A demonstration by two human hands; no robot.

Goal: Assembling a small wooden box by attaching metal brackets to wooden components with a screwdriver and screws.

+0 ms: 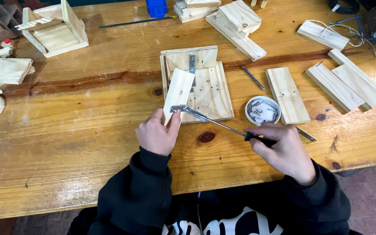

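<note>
left hand (156, 134) clamps a light, stiff slat (178, 95) by its lower end; right hand (283, 152) grips a slim screwdriver (223, 126) by its handle, tip at the slat's bracket (178, 108).

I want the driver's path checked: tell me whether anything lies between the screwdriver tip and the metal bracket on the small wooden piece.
Nothing visible does. The screwdriver, held in the right hand, runs clear over the flat wooden panel to the metal bracket. The left hand grips the small wooden piece from below, beside the bracket.
</note>
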